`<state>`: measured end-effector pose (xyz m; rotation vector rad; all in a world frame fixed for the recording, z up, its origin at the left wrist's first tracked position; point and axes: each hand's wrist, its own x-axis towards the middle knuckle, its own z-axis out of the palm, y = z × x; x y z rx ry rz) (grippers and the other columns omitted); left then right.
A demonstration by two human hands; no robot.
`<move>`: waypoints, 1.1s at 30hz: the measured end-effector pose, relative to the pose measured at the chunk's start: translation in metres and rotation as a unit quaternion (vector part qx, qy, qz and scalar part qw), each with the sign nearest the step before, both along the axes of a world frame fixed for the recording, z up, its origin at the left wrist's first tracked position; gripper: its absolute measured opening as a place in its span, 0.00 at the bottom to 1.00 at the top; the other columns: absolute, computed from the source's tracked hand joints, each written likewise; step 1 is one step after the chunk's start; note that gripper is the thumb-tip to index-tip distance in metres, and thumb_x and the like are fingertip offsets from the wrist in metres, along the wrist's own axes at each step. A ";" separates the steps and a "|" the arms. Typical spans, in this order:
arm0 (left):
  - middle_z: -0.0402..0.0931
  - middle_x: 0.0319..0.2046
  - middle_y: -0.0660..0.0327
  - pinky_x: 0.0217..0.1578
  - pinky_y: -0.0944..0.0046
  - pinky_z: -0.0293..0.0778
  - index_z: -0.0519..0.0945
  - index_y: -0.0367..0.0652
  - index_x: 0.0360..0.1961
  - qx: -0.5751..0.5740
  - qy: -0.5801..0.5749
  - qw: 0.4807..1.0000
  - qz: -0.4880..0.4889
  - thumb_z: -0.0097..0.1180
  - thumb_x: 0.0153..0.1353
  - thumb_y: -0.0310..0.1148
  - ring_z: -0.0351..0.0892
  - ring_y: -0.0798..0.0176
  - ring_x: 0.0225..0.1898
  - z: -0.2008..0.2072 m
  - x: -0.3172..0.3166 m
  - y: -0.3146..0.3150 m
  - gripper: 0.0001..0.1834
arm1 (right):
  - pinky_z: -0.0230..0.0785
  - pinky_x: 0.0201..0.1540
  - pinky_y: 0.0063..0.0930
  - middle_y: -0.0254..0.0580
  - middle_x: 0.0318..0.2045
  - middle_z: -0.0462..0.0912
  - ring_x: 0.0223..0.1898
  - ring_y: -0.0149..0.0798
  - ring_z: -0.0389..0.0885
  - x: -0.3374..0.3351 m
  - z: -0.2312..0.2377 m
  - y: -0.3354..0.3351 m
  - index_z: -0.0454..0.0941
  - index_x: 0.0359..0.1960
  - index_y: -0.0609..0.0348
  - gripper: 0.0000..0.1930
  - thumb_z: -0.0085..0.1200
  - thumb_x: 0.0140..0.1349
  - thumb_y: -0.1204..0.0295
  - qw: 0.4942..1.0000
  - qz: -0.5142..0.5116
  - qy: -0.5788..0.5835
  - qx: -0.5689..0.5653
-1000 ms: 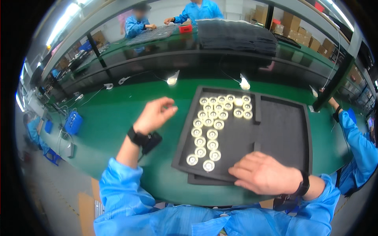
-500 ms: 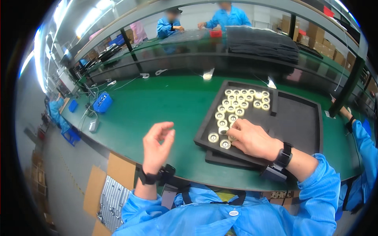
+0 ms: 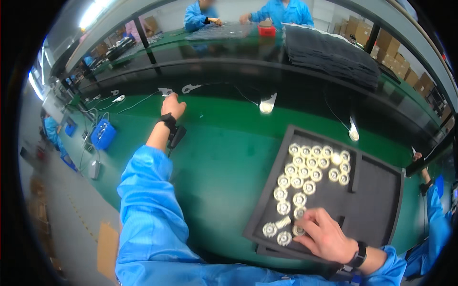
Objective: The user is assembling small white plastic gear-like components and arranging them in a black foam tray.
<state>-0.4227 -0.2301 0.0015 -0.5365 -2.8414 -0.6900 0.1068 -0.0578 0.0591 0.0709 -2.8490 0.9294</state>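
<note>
My left hand (image 3: 174, 106) is stretched out to the back of the green bench. Its fingers are curled in at a white flat tab (image 3: 165, 91) on a thin cable, and the back of the hand partly hides the fingertips. At the front right, my right hand (image 3: 327, 233) reaches into a black tray (image 3: 268, 202), thumb and fingers closed on a cream toothed gear (image 3: 298, 230). Several like gears with metal centres fill the left part of the tray; one (image 3: 283, 222) stands on its edge beside a flat-lying gear (image 3: 270, 230).
More white tabs on cables lie along the bench's back, one (image 3: 266, 107) with a round cream piece. A blue bin (image 3: 103, 134) stands at the left. Beyond a dark shelf, people work near a black sheet stack (image 3: 334, 52). Another person's arm (image 3: 435, 202) is at the right edge.
My left hand has moved from above the bench's front forward to the white tab at the back. My right hand stays at the gears; one gear beside it now stands on edge. The view has shifted.
</note>
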 end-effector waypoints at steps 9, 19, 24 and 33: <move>0.57 0.63 0.43 0.61 0.49 0.62 0.61 0.43 0.64 -0.136 0.070 0.987 -0.042 0.51 0.52 0.27 0.61 0.35 0.60 -0.062 -0.114 0.062 0.34 | 0.71 0.43 0.23 0.45 0.46 0.77 0.40 0.32 0.77 0.023 0.055 0.001 0.75 0.47 0.64 0.17 0.62 0.56 0.74 0.876 -0.277 -0.059 -0.390; 0.69 0.49 0.50 0.51 0.48 0.70 0.72 0.45 0.54 -0.122 0.066 0.981 -0.136 0.62 0.49 0.32 0.68 0.42 0.52 -0.052 -0.101 0.069 0.29 | 0.69 0.47 0.21 0.36 0.42 0.80 0.43 0.29 0.78 0.015 0.106 -0.028 0.74 0.47 0.63 0.16 0.60 0.56 0.79 0.742 -0.404 -0.033 -0.534; 0.69 0.45 0.43 0.48 0.47 0.72 0.74 0.40 0.44 -0.105 0.013 0.988 -0.110 0.68 0.43 0.40 0.70 0.39 0.49 -0.045 -0.069 0.076 0.27 | 0.68 0.46 0.21 0.37 0.43 0.80 0.43 0.27 0.76 0.004 0.125 -0.028 0.70 0.56 0.64 0.23 0.59 0.56 0.79 0.789 -0.386 -0.066 -0.473; 0.76 0.32 0.56 0.21 0.70 0.76 0.64 0.37 0.43 0.553 -0.214 0.800 0.092 0.63 0.53 0.24 0.79 0.65 0.24 0.056 0.020 0.009 0.21 | 0.67 0.37 0.18 0.38 0.41 0.76 0.34 0.24 0.71 -0.022 0.131 0.003 0.73 0.56 0.62 0.21 0.56 0.60 0.73 0.779 -0.323 0.038 -0.536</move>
